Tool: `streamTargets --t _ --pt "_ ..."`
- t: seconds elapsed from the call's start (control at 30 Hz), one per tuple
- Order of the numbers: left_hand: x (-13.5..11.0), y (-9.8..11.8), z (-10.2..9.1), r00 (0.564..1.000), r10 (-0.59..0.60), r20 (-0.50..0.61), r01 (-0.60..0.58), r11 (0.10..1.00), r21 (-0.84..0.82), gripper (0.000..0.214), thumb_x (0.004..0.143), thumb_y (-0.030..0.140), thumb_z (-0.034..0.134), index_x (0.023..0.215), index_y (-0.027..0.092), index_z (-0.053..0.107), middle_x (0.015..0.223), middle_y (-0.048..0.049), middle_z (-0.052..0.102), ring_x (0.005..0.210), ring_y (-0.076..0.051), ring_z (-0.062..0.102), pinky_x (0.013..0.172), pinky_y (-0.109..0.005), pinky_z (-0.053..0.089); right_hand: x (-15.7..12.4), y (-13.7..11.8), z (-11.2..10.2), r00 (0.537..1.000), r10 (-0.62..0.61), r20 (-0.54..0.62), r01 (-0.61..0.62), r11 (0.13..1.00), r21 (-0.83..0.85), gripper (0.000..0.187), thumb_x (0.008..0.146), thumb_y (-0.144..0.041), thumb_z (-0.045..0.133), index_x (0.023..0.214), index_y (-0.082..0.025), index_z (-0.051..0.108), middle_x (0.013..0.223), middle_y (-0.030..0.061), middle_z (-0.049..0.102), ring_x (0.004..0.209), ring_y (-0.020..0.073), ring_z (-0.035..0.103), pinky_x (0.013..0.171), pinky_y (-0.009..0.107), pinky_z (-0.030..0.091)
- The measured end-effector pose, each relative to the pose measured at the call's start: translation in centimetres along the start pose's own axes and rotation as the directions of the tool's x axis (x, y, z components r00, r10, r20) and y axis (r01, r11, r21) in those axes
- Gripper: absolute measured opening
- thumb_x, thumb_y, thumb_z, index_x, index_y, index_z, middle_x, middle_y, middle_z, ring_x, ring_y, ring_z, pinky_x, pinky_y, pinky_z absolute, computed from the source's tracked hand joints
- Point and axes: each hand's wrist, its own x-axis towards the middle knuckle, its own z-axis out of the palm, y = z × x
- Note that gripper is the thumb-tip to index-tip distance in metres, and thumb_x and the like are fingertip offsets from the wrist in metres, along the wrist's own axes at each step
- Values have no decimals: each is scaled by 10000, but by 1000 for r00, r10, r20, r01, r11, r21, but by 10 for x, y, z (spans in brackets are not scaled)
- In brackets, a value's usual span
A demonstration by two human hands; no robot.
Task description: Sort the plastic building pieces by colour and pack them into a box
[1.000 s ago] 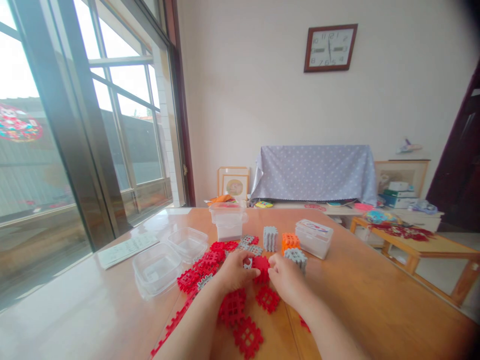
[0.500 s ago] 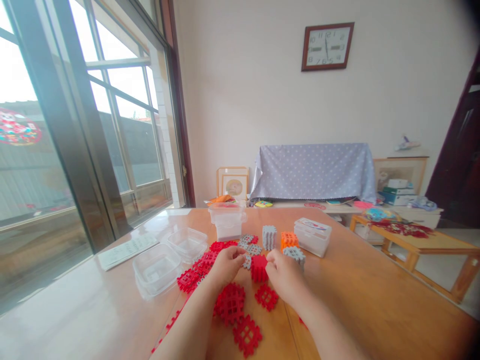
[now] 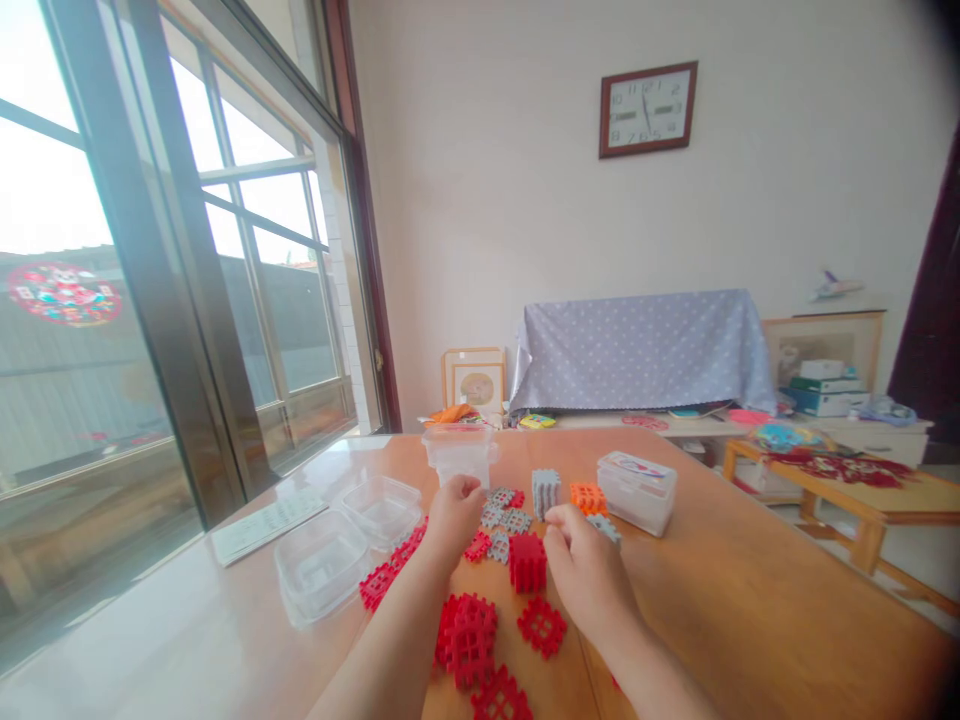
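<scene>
My left hand (image 3: 456,518) is over the far side of the loose pieces, in front of a clear plastic tub (image 3: 459,455). Its thumb and fingers are pinched together; anything between them is hidden. Just right of a red stack of interlocking plastic squares (image 3: 527,562), my right hand (image 3: 589,562) has its fingers curled closed, and I cannot see what they hold. Loose grey squares (image 3: 496,545) lie between my hands. Nearer to me are a red lattice square (image 3: 541,627) and a pile of red squares (image 3: 469,640). More red squares (image 3: 379,583) lie left, partly behind my left forearm.
Beyond my right hand stand a grey stack (image 3: 547,494), an orange stack (image 3: 588,497) and a lidded clear box (image 3: 636,492). At left are clear open containers (image 3: 319,565) and a printed sheet (image 3: 268,527) on the wooden table (image 3: 735,600).
My left hand has moved farther away toward the tub, uncovering more grey pieces. My right hand has drawn slightly away from the red stack. The view has tilted up a little.
</scene>
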Motion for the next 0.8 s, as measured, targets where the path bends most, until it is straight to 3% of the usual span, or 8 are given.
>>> streamTargets --t 0.03,0.23,0.5,0.67,0.8 --pt "7 1 4 999 33 42 -37 995 96 258 867 271 486 1009 156 668 892 -60 708 817 -185 642 697 -278 441 0 0 0 1000 2 -10 -1 1000 17 225 914 -263 439 1018 -244 638 871 26 729 824 198 669 702 274 424" --pt "41 -1 41 979 108 175 -152 955 256 271 829 187 548 1065 157 676 1073 -127 706 1000 -266 633 842 -348 453 2 6 0 996 -23 -90 31 996 83 253 928 -351 449 1032 -253 658 969 60 749 875 225 687 791 314 480" --pt "70 -5 95 890 155 429 -328 870 367 353 908 264 621 1245 158 615 1271 -135 621 1140 -257 601 976 -392 486 -1 9 2 991 -38 -132 56 989 139 315 950 -454 439 1054 -246 652 986 89 734 901 248 681 798 328 510" --pt "86 -3 112 827 92 555 -386 811 440 382 943 369 605 1269 171 575 1263 -99 599 1075 -224 622 897 -436 550 -1 5 -1 992 -23 -127 43 986 161 308 964 -471 441 1031 -249 644 967 68 725 864 226 670 753 298 505" --pt "88 -5 115 811 62 582 -399 786 472 359 948 362 597 1258 182 586 1270 -100 599 1078 -220 620 907 -426 546 -1 2 2 996 -34 -81 50 979 197 359 974 -508 418 971 -235 653 853 63 719 770 213 653 684 283 496"
